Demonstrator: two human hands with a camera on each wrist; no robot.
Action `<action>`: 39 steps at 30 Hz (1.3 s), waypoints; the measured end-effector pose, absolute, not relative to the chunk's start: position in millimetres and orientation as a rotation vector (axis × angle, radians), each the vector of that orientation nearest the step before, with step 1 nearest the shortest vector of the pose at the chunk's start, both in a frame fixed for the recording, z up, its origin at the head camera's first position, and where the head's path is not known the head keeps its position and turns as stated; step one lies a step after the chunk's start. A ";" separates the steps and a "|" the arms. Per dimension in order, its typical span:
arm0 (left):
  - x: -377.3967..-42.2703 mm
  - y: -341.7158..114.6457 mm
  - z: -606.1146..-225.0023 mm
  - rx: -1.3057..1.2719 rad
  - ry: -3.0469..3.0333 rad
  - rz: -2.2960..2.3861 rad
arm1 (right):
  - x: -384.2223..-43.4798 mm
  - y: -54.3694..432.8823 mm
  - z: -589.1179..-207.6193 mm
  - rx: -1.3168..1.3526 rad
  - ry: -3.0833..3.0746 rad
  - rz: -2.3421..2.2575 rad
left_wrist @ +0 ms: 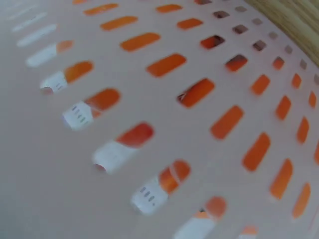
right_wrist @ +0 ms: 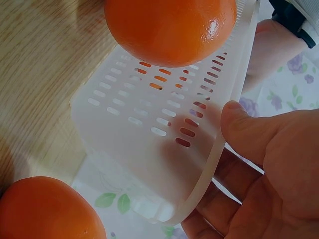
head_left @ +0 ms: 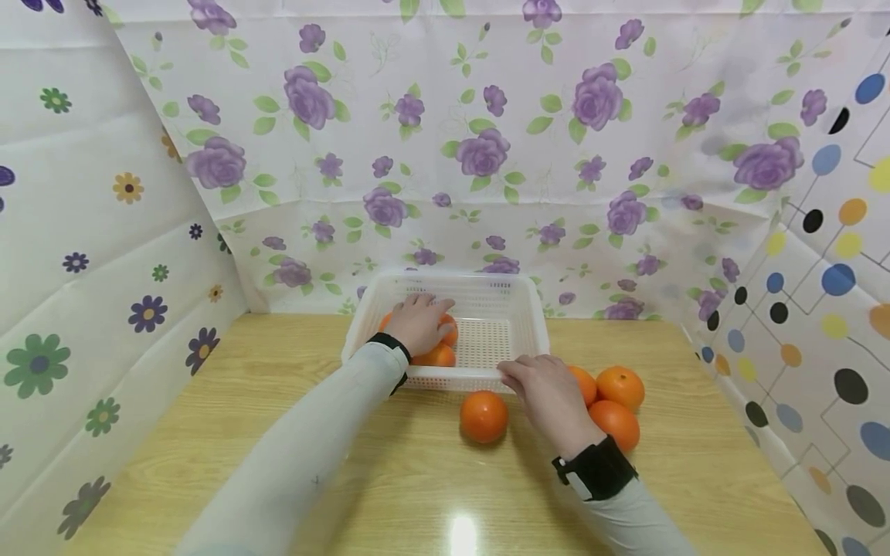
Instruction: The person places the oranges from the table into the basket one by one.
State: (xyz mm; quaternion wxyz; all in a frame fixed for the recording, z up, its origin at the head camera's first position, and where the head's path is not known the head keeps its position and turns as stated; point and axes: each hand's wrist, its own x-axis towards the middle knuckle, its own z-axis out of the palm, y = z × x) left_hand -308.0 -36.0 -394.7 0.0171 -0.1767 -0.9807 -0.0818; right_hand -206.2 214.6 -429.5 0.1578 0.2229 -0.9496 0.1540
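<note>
A white plastic basket [head_left: 445, 372] with slotted walls stands at the back of the table. Inside its left half lie several oranges [head_left: 436, 357], partly covered by my left hand [head_left: 416, 326]. That hand reaches over the front-left rim, its fingers spread across the fruit. The left wrist view shows only the slotted basket wall [left_wrist: 65, 164], with orange colour behind the slots. My right hand [head_left: 549, 394] grips the basket's front-right rim, thumb [right_wrist: 239, 122] on the outer face and fingers behind. A single orange [head_left: 484, 417] sits just in front of the basket, beside my right hand.
To the right of my right hand, a group of oranges [head_left: 621, 388] rests on the wooden table [head_left: 278, 371]. Floral sheeting [head_left: 452, 116] hangs directly behind the basket, with patterned sheets along the left and right sides.
</note>
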 end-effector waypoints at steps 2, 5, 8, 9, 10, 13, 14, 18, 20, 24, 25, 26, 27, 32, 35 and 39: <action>-306.3 -36.7 -392.9 -0.558 -3.037 -0.245 | -206.2 214.6 -429.2 0.636 -2.721 0.442; -304.9 -37.3 -391.2 -0.562 -3.032 -0.237 | -205.7 214.8 -428.5 0.629 -2.733 0.442; -304.7 -37.6 -390.9 -0.550 -3.034 -0.234 | -205.6 214.5 -428.4 0.621 -2.743 0.439; -304.7 -37.8 -391.0 -0.545 -3.033 -0.235 | -205.7 214.3 -428.5 0.619 -2.745 0.438; -304.8 -37.7 -391.6 -0.543 -3.029 -0.233 | -206.1 214.2 -429.1 0.617 -2.746 0.439; -302.1 -37.6 -391.5 -0.541 -3.012 -0.230 | -206.4 214.5 -430.0 0.617 -2.746 0.437; -300.4 -37.9 -391.1 -0.545 -3.002 -0.231 | -206.5 214.5 -430.1 0.619 -2.744 0.436; -291.9 -38.7 -388.6 -0.563 -2.955 -0.238 | -206.5 214.8 -430.5 0.631 -2.731 0.435; -288.0 -38.7 -387.7 -0.573 -2.930 -0.240 | -206.1 214.7 -430.2 0.635 -2.723 0.433; -280.3 -38.1 -386.0 -0.598 -2.877 -0.208 | -205.7 214.5 -429.9 0.640 -2.707 0.428; -278.5 -38.0 -385.7 -0.607 -2.861 -0.202 | -205.8 214.4 -430.0 0.640 -2.704 0.427; -276.6 -38.2 -385.2 -0.615 -2.847 -0.196 | -205.8 214.4 -430.1 0.641 -2.701 0.426; -274.7 -38.1 -384.8 -0.623 -2.836 -0.196 | -205.7 214.3 -430.0 0.642 -2.697 0.429; -266.3 -37.5 -382.1 -0.649 -2.793 -0.202 | -205.5 214.3 -429.3 0.649 -2.683 0.427; -261.7 -36.6 -380.5 -0.665 -2.764 -0.181 | -205.5 214.2 -428.9 0.651 -2.682 0.419; -255.2 -35.1 -378.5 -0.682 -2.725 -0.164 | -205.5 213.7 -428.3 0.652 -2.689 0.411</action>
